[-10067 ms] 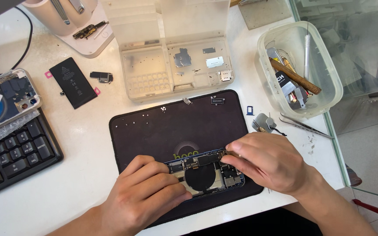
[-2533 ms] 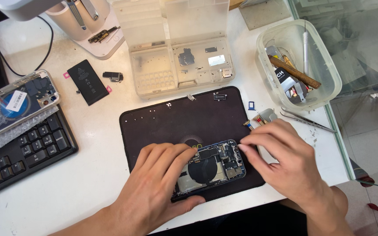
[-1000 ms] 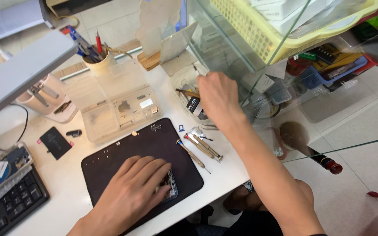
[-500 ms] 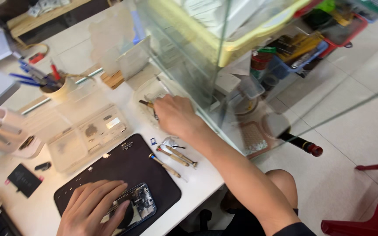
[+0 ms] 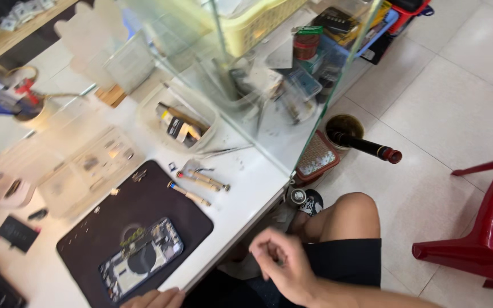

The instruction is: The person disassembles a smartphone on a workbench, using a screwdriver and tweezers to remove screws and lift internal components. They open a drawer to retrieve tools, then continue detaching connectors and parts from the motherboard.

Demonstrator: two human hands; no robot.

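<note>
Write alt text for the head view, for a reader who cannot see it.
An opened phone with exposed internals lies on a dark rectangular work mat on a white table. The left hand rests at the mat's near edge, while the right hand hangs loosely curled off the table, above the person's knee, with nothing visibly held.
</note>
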